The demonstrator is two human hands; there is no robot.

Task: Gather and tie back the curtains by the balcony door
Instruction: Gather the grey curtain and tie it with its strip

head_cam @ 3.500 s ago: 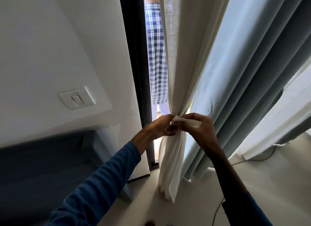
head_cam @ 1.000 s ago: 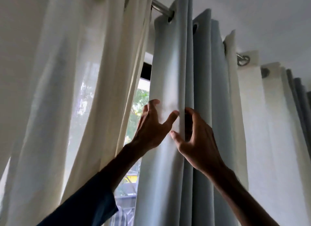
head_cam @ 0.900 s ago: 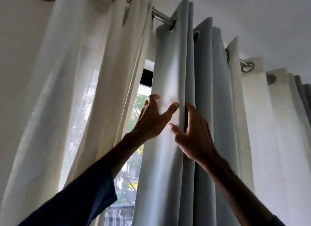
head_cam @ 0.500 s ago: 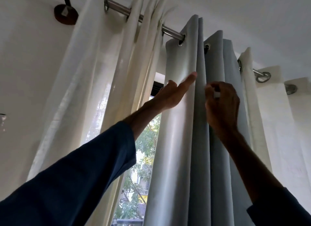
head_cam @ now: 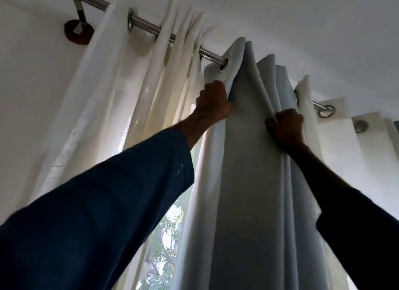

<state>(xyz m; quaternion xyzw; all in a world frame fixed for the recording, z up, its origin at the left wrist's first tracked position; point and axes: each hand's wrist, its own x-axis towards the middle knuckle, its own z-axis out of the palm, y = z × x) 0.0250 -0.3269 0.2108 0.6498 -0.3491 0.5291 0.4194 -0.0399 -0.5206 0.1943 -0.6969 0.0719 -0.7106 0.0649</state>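
Hands are both up high now, close under the shiny metal curtain rod (head_cam: 144, 26). The left hand (head_cam: 212, 103) has its fingers curled tight round the front edge of the thick grey-blue curtain (head_cam: 244, 170), just under the first ring. A moment ago that hand lay flat on the cloth with straight fingers; now it grips. The right hand (head_cam: 285, 125) is curled round a fold further along the same curtain, and it pinched a fold there a moment ago too. The grey-blue curtain hangs from the rod, just to the right of the thin cream curtain (head_cam: 138, 90). Its folds are bunched between the two hands. A little earlier the hands were low down, working a strip of cloth round the cream curtain. So I think that one is done, and this is the start of pulling the grey-blue one together. It has no tie on it yet, as far as I can see.
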